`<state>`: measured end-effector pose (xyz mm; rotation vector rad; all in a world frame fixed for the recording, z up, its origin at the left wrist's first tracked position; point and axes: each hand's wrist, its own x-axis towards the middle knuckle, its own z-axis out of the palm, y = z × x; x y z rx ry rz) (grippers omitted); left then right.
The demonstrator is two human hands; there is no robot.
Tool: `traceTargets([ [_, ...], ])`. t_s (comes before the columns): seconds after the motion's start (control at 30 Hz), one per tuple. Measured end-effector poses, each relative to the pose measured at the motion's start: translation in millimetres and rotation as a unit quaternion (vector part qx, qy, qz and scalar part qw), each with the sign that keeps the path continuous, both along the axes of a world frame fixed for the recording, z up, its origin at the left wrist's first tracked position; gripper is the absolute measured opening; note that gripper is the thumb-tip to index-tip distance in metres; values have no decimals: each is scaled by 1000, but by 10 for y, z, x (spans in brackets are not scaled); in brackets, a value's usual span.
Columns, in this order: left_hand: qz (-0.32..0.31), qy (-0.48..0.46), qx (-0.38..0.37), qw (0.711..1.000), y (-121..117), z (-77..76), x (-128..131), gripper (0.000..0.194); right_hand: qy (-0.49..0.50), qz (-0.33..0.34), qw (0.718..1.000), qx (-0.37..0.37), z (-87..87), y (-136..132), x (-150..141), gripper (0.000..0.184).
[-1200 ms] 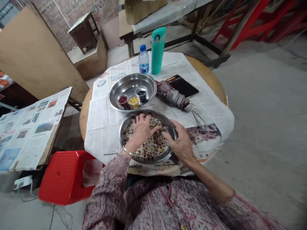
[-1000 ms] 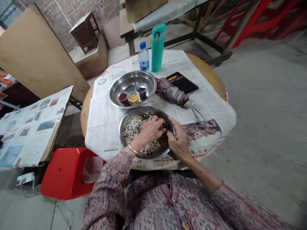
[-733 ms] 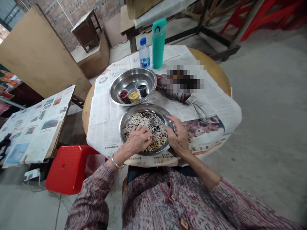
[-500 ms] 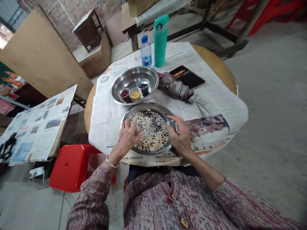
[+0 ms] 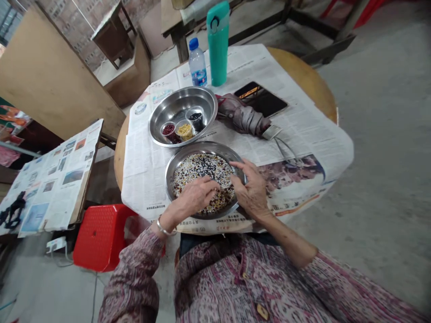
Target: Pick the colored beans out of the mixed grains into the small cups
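A round steel plate (image 5: 171, 187) lies close to me on the newspaper, spread with mixed white, black, yellow and dark red grains and beans (image 5: 202, 169). Over its near part is my left hand (image 5: 198, 193), fingers bent and drawn together down at the grains; whatever is between the fingertips is hidden. My right hand (image 5: 249, 188) rests across the plate's right rim, thumb and forefinger spread apart. Behind the plate, a larger steel basin (image 5: 158, 112) holds clear cups of red beans (image 5: 169, 131), yellow beans (image 5: 185, 130) and black beans (image 5: 195, 119).
Newspaper covers the round table (image 5: 310, 85). Farther back stand a water bottle (image 5: 197, 65) and a teal flask (image 5: 218, 49). A folded umbrella (image 5: 245, 115) and a dark tablet (image 5: 266, 102) lie right of the basin. A red stool (image 5: 97, 237) stands at the left.
My left hand has moved right, from the plate's left rim to over the grains, and its fingers have drawn together. Dark patches show among the spread grains. My right hand stays at the rim.
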<state>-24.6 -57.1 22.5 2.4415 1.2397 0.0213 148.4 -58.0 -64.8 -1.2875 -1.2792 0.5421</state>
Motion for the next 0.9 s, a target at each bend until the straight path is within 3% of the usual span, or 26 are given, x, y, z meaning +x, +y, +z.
traceTargets([
  [0.1, -1, 30, 23, 999, -237, 162, -159, 14, 3, 1, 1000, -3, -5, -2, -2, 30],
  [0.23, -22, 68, -64, 995, -411, 245, -250, 17, -1, 4, 1000, -7, -19, -8, 1, 30],
  [0.33, -35, 51, -67, 996, -388, 175, -179, 21, -7, 7, 1000, -3, -34, -5, 2, 31],
  [0.43, -26, 1, -13, 1000, -242, 25, -89, 23, -11, 7, 1000, 0, -43, 0, 2, 30],
  [0.6, 112, -48, 121, 985, 92, -186, -86, 31, -8, 2, 1000, 2, -36, 3, 3, 30],
  [0.67, 129, -27, 145, 981, 164, -195, -91, 39, -5, 4, 1000, -4, -28, 1, 3, 29],
  [0.8, -15, 14, 111, 994, 168, -150, 36, 60, -3, 3, 1000, -13, -11, -12, 9, 29],
  [0.9, -116, 39, 88, 989, 164, -131, 178, 37, -5, 2, 1000, -12, -6, -20, 23, 28],
])
